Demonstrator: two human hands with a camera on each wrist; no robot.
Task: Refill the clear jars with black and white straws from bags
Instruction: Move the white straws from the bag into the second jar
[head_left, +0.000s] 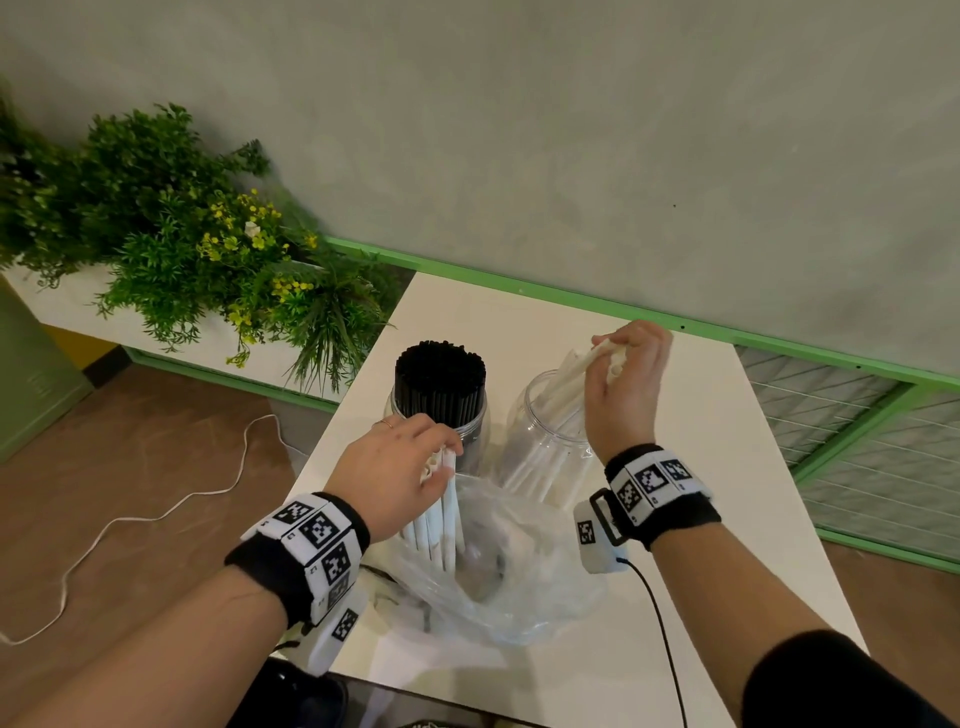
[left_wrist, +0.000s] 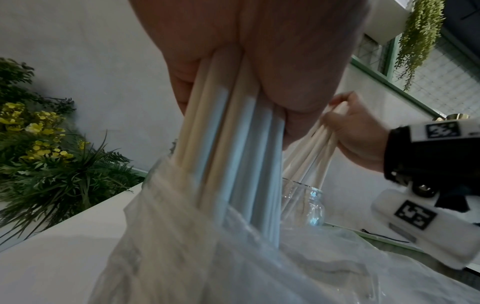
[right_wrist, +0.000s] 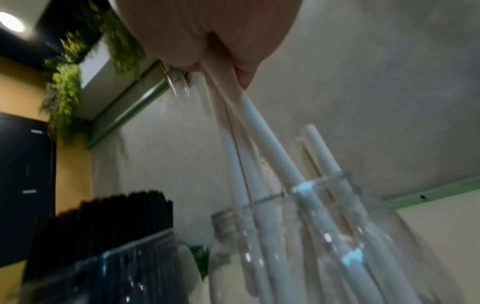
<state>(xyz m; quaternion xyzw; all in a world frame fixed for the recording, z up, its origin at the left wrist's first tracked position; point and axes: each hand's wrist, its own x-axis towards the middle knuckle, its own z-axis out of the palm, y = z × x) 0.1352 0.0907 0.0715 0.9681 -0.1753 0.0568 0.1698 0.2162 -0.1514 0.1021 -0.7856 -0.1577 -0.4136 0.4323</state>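
Note:
Two clear jars stand on the white table (head_left: 519, 322). The left jar (head_left: 480, 431) is packed with black straws (head_left: 440, 374) (right_wrist: 103, 218). Over the right jar (head_left: 524, 415) (right_wrist: 324, 236), my right hand (head_left: 623, 374) grips a bundle of white straws (head_left: 582, 369) (right_wrist: 262, 135) whose lower ends reach into the jar. A clear plastic bag (head_left: 519, 571) (left_wrist: 233, 257) lies in front of the jars. My left hand (head_left: 400, 467) grips a second bundle of white straws (head_left: 439, 514) (left_wrist: 233, 148) that stands upright in the bag.
A planter of green plants with yellow flowers (head_left: 182, 234) stands left of the table. A green rail (head_left: 571, 299) runs along the grey wall behind. A white cord (head_left: 156, 514) lies on the brown floor at left. A black cable (head_left: 660, 623) trails from my right wrist.

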